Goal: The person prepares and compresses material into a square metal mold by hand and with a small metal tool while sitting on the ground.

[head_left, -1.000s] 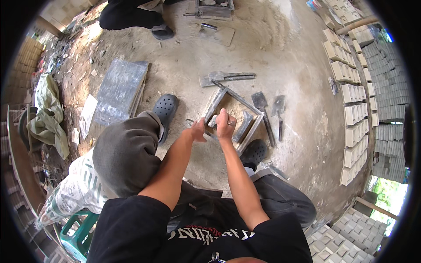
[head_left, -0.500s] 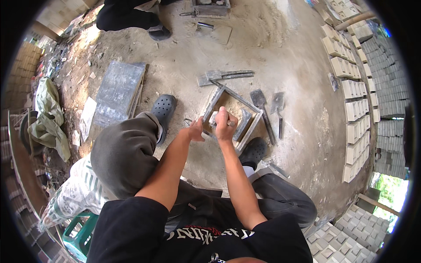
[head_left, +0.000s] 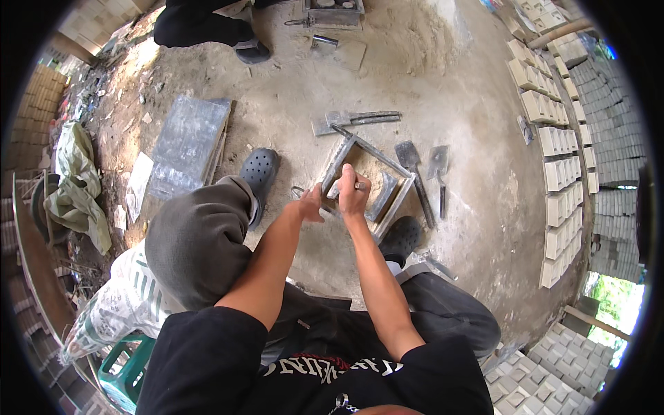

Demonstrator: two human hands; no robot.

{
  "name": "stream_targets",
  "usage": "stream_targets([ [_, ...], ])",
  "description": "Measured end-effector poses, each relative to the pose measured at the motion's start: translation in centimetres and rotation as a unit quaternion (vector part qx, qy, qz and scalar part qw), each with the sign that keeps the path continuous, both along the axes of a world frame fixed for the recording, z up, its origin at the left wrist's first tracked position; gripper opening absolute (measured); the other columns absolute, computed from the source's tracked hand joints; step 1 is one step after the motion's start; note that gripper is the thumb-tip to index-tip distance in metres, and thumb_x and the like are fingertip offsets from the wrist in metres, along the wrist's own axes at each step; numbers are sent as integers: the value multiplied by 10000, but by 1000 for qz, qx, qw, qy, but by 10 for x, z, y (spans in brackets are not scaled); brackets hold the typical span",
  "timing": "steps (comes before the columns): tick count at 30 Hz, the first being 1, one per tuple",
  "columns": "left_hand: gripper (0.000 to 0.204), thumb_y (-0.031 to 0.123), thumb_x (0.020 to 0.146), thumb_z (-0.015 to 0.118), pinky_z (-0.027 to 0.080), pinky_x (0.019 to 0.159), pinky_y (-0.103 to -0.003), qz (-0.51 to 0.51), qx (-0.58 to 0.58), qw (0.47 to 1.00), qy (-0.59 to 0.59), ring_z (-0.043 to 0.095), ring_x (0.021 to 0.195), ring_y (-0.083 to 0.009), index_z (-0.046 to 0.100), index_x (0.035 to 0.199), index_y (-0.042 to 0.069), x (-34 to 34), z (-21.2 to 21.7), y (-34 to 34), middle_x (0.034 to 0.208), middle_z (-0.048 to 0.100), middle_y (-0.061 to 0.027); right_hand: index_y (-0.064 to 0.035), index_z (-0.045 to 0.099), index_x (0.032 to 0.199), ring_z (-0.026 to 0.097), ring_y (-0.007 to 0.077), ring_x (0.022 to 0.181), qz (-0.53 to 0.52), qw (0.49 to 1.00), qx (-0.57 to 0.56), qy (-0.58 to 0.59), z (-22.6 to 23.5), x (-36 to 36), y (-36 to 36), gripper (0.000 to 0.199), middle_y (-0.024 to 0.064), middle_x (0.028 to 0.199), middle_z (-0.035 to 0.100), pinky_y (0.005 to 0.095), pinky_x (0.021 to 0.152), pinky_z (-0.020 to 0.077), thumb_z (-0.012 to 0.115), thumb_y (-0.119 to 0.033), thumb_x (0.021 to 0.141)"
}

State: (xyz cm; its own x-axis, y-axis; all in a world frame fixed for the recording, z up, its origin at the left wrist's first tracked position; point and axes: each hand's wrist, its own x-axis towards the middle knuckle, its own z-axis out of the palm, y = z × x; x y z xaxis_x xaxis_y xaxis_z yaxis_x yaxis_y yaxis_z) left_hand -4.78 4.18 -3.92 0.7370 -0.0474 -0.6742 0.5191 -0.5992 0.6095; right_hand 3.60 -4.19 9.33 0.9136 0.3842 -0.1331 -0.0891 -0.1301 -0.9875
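A square metal-edged mould point(head_left: 382, 158) lies on the ground between my feet, partly filled with pale, sandy mix point(head_left: 371, 168). My right hand point(head_left: 353, 197) is closed over its left part around a short grey tool point(head_left: 359, 185); the handle's end pokes out of the fist, and I cannot make out the working end. At the mould's near left side, my left hand point(head_left: 311, 206) rests against the edge with fingers stretched out, holding nothing. Inside, toward the right, sits a dark grey block-like insert point(head_left: 383, 197).
Beyond the mould lie flat tools point(head_left: 360, 118); two trowels point(head_left: 411, 158) point(head_left: 438, 166) are at its right. Dark boards point(head_left: 188, 145) are stacked left. Pale moulded blocks point(head_left: 557, 173) line the right side. Another person's leg point(head_left: 200, 28) and a second mould point(head_left: 332, 15) are at the far side.
My right hand has shifted slightly left and away from me inside the mould, its grip tilting a little. My left hand stays at the edge, nearly unmoved.
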Motion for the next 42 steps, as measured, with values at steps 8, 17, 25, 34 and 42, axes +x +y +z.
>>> stream_targets([
  [8, 1232, 344, 636, 805, 201, 1131, -400, -19, 14, 1000, 3, 194, 1369, -401, -75, 1414, -30, 6, 5, -3, 1421, 256, -292, -41, 392, 505, 343, 72, 473, 1, 1000, 2, -13, -6, -5, -9, 469, -11, 485, 395, 288, 445, 257, 473, -227, 929],
  [17, 1252, 354, 626, 798, 132, 1145, -386, -21, 39, 999, -27, 347, 1311, -353, -91, 1385, -94, 6, -8, 3, 1326, 405, -302, -42, 384, 495, 338, 70, 481, -20, 999, 27, -10, -11, -3, -3, 462, -12, 487, 393, 285, 462, 274, 479, -217, 913],
  [25, 1244, 339, 632, 790, 125, 1150, -377, -13, 27, 1000, -6, 221, 1364, -392, -104, 1401, -56, 5, 1, -2, 1385, 343, -287, -90, 308, 500, 285, 67, 466, 5, 991, 131, 24, -19, 11, -14, 453, -28, 488, 334, 280, 444, 230, 446, -160, 926],
  [34, 1224, 333, 664, 767, 130, 1147, -391, -24, 34, 998, -37, 328, 1324, -355, -130, 1401, -55, -1, -13, -1, 1341, 389, -305, -37, 406, 509, 343, 73, 466, 9, 998, 61, 16, -12, 6, -8, 450, -12, 483, 407, 277, 446, 264, 468, -198, 924],
  [42, 1190, 295, 687, 740, 220, 1123, -406, -27, 18, 999, -10, 167, 1379, -409, -153, 1429, 36, 3, -23, 3, 1434, 289, -250, -66, 355, 511, 309, 63, 466, -10, 995, 95, 13, -17, -4, -7, 442, -26, 498, 371, 274, 442, 235, 466, -189, 921],
])
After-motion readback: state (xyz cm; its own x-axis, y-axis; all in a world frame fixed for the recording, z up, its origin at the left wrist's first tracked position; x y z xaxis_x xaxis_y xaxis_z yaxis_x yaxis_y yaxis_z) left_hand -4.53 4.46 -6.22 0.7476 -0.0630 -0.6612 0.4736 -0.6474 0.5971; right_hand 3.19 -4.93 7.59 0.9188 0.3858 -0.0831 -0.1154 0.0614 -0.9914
